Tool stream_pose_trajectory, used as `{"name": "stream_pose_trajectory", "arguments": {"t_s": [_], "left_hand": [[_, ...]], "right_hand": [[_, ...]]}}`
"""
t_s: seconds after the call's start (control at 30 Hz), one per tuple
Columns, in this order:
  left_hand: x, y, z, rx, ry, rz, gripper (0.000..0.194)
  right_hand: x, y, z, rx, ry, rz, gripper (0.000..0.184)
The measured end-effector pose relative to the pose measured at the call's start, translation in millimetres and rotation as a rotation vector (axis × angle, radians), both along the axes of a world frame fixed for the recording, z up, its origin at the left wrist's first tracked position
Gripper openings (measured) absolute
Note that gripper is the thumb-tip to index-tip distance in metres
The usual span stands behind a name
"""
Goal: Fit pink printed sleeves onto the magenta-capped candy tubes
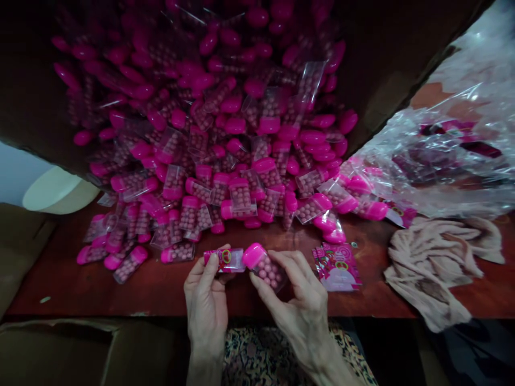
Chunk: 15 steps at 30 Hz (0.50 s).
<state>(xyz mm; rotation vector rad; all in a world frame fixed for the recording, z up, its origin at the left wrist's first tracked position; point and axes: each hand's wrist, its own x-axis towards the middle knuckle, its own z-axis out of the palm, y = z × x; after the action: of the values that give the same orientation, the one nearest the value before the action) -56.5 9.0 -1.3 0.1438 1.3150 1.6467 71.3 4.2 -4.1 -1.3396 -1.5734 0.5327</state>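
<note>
**Speaker 1:** Pink plastic caps everywhere. What's on the table?

**Speaker 2:** A big heap of clear tubes (217, 161) with pink caps, filled with pink candy balls, spreads out at 12 o'clock across a red-brown wooden table (80, 284). Many are in clear wrappers.

**Speaker 1:** And the hands?

**Speaker 2:** Both are at 6 o'clock, over the table's near edge. The left hand (206, 305) pinches a small printed packet (223, 260) in a narrow grip between thumb and fingers. Just beside it, the right hand (300, 305) has its fingers curled closely around one pink-capped tube (265, 268).

**Speaker 1:** What else is nearby?

**Speaker 2:** A stack of printed pink packets (337, 267) lies just past the right hand at 3 o'clock, with a crumpled beige cloth (434, 268) farther out. A clear plastic bag (438, 161) sits at 2 o'clock, and brown cardboard (52, 354) at 8 o'clock.
</note>
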Motion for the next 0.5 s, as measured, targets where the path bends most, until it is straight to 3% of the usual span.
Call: {"name": "stream_pose_trajectory", "arguments": {"t_s": [0.33,0.5], "left_hand": [[4.9,-0.9,-2.0,0.023,0.019,-0.011,0.008],[5.8,-1.1,-1.9,0.037,0.091,-0.110,0.009]], "right_hand": [[3.6,-2.5,0.2,0.007,-0.042,0.098,0.028],[7.3,-1.5,-1.6,-0.024,-0.090,0.121,0.025]]}}
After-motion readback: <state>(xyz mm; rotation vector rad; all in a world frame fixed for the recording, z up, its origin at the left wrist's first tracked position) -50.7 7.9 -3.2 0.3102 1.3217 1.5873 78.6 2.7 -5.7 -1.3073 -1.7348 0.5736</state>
